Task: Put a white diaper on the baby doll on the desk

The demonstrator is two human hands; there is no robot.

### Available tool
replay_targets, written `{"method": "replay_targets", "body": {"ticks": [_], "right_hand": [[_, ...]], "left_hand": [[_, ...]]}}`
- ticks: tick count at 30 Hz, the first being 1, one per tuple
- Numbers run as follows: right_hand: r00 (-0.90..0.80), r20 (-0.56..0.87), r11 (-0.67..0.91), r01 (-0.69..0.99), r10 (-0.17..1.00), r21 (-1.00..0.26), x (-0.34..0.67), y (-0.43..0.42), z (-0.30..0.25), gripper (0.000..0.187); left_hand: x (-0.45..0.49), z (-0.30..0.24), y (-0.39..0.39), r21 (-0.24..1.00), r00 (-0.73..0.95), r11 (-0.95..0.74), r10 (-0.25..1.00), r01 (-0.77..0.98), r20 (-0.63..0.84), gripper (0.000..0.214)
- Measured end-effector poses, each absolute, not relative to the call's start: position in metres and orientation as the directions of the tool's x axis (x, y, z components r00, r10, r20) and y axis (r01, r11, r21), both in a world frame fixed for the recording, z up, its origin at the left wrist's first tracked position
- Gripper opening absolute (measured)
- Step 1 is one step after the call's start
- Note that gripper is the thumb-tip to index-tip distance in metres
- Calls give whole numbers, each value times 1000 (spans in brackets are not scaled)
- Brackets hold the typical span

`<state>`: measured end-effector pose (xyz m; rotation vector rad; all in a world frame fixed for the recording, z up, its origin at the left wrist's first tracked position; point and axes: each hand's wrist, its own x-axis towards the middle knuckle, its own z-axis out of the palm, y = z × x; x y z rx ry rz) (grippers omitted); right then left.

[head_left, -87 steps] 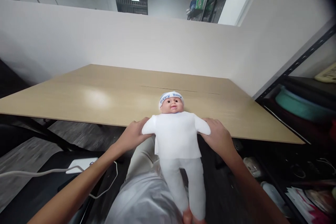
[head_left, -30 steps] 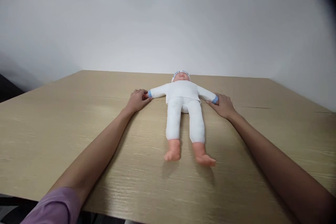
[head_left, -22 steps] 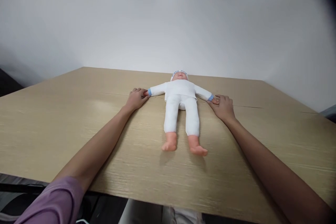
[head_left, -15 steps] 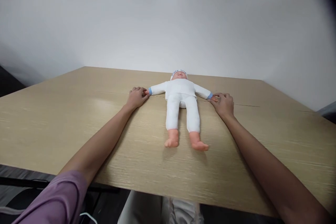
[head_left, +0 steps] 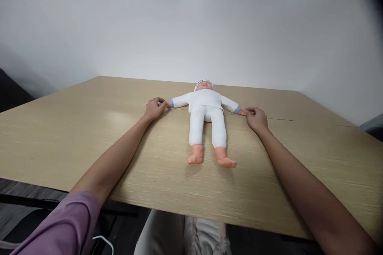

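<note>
A baby doll [head_left: 206,99] lies on its back on the wooden table, arms spread to the sides and bare feet toward me. It wears a white top and trousers with blue cuffs, and a white cap with blue print. At the left, my left hand [head_left: 154,108] has its curled fingers at the tip of one doll hand [head_left: 168,104]. My right hand [head_left: 257,118] is closed in a pinch at the fingertips of the other doll hand [head_left: 242,112]. Both of my forearms rest along the tabletop.
The table [head_left: 167,179] has its front edge just before my lap, where my trousers [head_left: 167,231] show. A white partition [head_left: 191,36] rises behind the table and along its right side. A white cable [head_left: 104,242] hangs below at the left.
Both of my hands have shifted slightly outward, from round the doll's hands and cuffs to the tips of its fingers. The blue cuffs show more fully. The doll keeps its pose.
</note>
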<state>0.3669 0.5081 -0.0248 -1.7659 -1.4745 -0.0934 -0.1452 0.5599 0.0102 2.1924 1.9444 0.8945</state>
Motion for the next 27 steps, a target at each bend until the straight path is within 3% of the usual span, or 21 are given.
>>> {"method": "replay_targets", "body": {"ticks": [5, 19, 27], "right_hand": [[357, 535, -65, 870, 765, -488, 369, 506, -26, 34], [365, 503, -136, 890, 784, -435, 362, 501, -21, 32], [335, 517, -189, 930, 788, -315, 342, 490, -15, 36]], "left_hand": [[-148, 12, 562, 467, -77, -98, 937, 879, 342, 39], [-148, 9, 566, 497, -106, -68, 944, 865, 313, 43], [-147, 9, 567, 480, -132, -28, 946, 877, 297, 48]]}}
